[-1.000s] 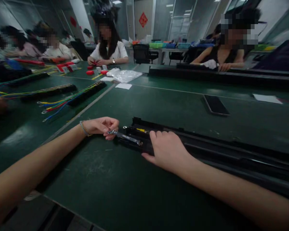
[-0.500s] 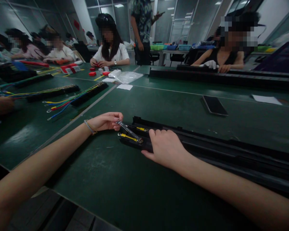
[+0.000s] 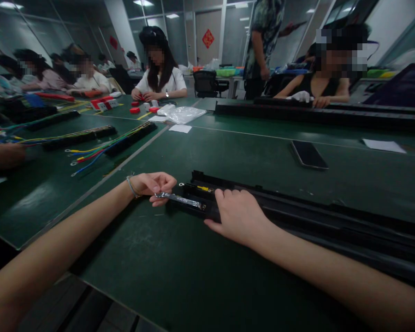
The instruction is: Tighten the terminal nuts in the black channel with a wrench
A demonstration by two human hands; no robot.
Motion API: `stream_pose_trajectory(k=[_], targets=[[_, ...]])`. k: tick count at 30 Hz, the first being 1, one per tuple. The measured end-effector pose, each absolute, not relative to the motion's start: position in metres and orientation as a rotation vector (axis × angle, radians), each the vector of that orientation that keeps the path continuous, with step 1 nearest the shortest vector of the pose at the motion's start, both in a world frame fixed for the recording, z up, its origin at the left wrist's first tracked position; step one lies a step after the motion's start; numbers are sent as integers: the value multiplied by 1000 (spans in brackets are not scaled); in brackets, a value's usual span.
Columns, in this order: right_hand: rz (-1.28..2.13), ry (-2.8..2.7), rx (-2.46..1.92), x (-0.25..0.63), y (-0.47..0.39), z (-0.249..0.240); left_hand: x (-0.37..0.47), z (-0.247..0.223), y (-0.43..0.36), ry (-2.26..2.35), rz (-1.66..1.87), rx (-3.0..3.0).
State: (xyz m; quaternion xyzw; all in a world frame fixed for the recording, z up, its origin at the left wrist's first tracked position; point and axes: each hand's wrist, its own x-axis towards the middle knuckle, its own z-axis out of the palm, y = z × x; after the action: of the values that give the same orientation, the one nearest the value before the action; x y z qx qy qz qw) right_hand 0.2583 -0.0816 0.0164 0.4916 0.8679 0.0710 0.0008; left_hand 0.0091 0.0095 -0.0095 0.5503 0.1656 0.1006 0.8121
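My left hand [image 3: 158, 186] pinches one end of a silver wrench [image 3: 181, 199]. The wrench's far end sits at a small bolt [image 3: 204, 206] near the end of a long black channel-shaped rail [image 3: 297, 214]. Over the rail's near edge lies my right hand [image 3: 240, 212], its fingers wrapped around it and the thumb on the side toward me. A yellow-sleeved lug [image 3: 204, 188] shows inside the rail, just left of my right fingers. Beyond the rail's end pokes a small ring terminal [image 3: 181, 184].
A phone [image 3: 309, 154] lies behind the rail. Bundles of coloured wires [image 3: 90, 157] rest at left, near another person's hand [image 3: 3, 157]. Farther back are a plastic bag [image 3: 185, 114], red and white blocks [image 3: 145, 108] and a second black rail [image 3: 280, 113]. Several people sit around the table.
My left hand has swung the wrench's held end toward me, so it now lies across the yellow lug seen before. My right hand stays on the rail. The standing person has shifted right.
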Motion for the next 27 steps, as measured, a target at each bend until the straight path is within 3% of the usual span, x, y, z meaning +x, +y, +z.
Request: stream_pose_trajectory(k=[14,27], targets=[[196,2718,1544,258,-75,17,20,-12,24,467,557,1091],[188,2735,1573,253,-79,14,8,-14,10,314,254,1150]])
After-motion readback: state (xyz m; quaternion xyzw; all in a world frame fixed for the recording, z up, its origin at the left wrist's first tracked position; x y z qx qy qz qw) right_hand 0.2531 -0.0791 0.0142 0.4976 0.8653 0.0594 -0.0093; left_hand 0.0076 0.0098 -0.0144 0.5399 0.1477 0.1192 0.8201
